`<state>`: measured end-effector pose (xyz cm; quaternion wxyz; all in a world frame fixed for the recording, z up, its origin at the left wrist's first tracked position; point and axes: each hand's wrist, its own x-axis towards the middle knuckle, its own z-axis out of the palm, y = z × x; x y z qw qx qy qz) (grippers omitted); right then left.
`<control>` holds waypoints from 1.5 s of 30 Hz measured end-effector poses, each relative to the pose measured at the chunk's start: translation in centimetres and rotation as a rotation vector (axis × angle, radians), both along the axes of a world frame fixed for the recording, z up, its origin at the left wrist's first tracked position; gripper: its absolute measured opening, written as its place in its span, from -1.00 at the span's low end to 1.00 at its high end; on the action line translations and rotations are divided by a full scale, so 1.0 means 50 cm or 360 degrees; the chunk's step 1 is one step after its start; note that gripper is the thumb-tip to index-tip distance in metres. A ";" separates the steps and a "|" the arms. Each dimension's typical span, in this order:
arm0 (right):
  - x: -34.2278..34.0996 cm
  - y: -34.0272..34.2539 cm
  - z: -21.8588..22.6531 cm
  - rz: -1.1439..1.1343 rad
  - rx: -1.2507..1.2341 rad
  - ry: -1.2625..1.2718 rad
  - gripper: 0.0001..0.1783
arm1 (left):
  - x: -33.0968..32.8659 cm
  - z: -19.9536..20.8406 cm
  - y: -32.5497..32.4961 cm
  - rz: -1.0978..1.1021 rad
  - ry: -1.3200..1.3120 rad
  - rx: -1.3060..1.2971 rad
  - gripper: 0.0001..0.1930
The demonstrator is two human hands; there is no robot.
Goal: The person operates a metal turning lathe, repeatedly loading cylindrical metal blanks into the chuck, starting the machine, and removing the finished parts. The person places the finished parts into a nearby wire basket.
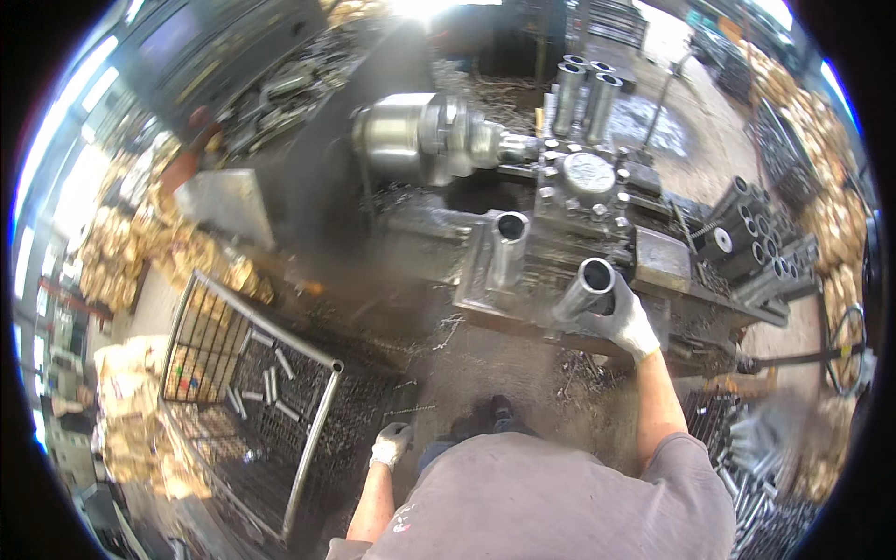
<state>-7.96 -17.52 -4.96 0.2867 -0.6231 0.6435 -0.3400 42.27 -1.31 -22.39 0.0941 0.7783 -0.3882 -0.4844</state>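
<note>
Grey shirt (560, 499) | right hand (631, 325) grips metal tube (579, 301) | axis near-upright, mouth up

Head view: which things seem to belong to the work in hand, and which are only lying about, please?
Likely part of the work:
- metal tube in the right hand
- second tube, standing nearby
- lathe chuck
- square tool post

Apparently just lying about:
- short metal pieces in the mesh-sided cart
- brown sacks at left
</note>
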 end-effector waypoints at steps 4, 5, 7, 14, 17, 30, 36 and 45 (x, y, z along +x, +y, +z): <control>0.105 -0.051 -0.075 0.0014 0.0079 0.0140 -0.55 | 0.052 -0.107 0.193 0.0378 -0.0032 0.0073 -0.54; 0.166 -0.028 -0.043 0.0115 0.0050 0.0026 -0.58 | 0.058 -0.122 0.249 0.0422 -0.0115 0.0055 -0.53; 0.278 0.016 -0.048 0.0485 0.0069 -0.0328 -0.62 | 0.061 -0.129 0.363 0.0589 -0.0192 -0.0035 -0.50; 0.787 0.303 -0.124 0.1837 0.0334 0.0225 -0.51 | 0.038 -0.282 0.922 0.1596 -0.0175 0.0148 -0.51; 0.963 0.473 -0.153 0.2548 0.0296 0.0342 -0.46 | -0.033 -0.288 1.127 0.2172 -0.0258 0.0138 -0.51; 1.439 1.206 -0.054 0.4288 -0.0684 -0.0139 -0.58 | -0.631 -0.270 1.222 0.5573 -0.0458 -0.1282 -0.31; 1.567 1.394 -0.050 0.4472 -0.0472 0.0267 -0.26 | -0.635 -0.066 1.264 0.5342 -0.2054 0.1465 -0.34; 1.751 1.352 -0.002 0.4828 -0.0012 -0.0072 -0.53 | -0.618 0.018 1.331 0.4553 -0.2605 0.1677 -0.48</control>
